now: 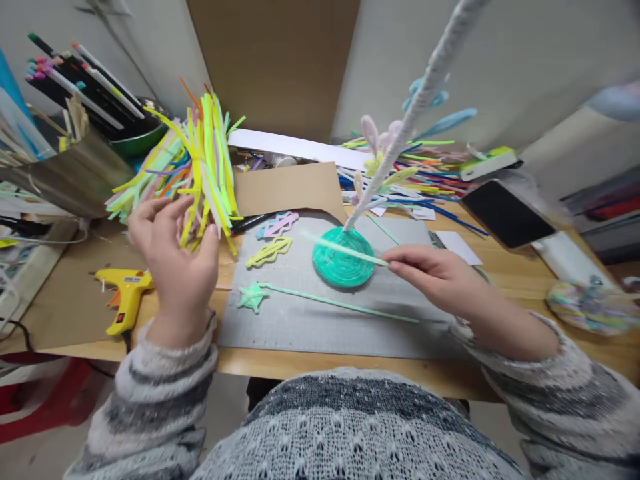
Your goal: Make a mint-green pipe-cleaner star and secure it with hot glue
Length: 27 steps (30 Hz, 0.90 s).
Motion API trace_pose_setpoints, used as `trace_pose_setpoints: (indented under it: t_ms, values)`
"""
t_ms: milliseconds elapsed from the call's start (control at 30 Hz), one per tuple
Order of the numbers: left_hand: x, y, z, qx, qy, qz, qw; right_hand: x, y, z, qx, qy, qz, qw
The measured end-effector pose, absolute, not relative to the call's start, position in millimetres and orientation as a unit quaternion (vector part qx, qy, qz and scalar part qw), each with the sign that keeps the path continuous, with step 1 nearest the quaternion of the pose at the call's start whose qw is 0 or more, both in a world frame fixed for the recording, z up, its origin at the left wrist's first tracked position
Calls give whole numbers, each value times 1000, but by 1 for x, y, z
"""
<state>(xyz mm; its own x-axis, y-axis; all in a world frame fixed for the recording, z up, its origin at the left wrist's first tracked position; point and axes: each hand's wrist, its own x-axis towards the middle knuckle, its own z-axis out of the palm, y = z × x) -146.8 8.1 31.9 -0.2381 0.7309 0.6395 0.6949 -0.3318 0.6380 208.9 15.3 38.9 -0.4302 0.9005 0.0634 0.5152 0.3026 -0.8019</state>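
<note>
My right hand (440, 277) pinches one end of a light green pipe cleaner (350, 250), which passes above a round green coiled base (345, 273). My left hand (177, 260) is raised with its fingers apart, in front of a bundle of yellow and green pipe cleaners (215, 153). From the base rises a tilted white wrapped stem (400, 140) with pastel flowers. A green star (253, 297) with a long stalk lies on the grey mat (300, 337). Yellow (270, 252) and pink (281, 225) bent shapes lie behind the star.
At the left lies a yellow glue gun (129, 297), with a metal pot (75, 173) of sticks behind it. A cardboard piece (287, 190) lies beyond the mat. Loose pipe cleaners (440, 173) and a phone (507, 212) are at the right.
</note>
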Motion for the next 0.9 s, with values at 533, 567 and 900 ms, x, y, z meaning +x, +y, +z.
trace_pose_setpoints:
  t_ms: [533, 567, 900]
  values:
    - [89, -24, -38, 878, 389, 148, 235, 310, -39, 19, -554, -708, 211, 383]
    - [90, -24, -38, 878, 383, 158, 240, 312, -40, 16, -562, -699, 208, 391]
    - [62, -10, -9, 683, 403, 512, 329, 300, -43, 1, -533, -750, 267, 287]
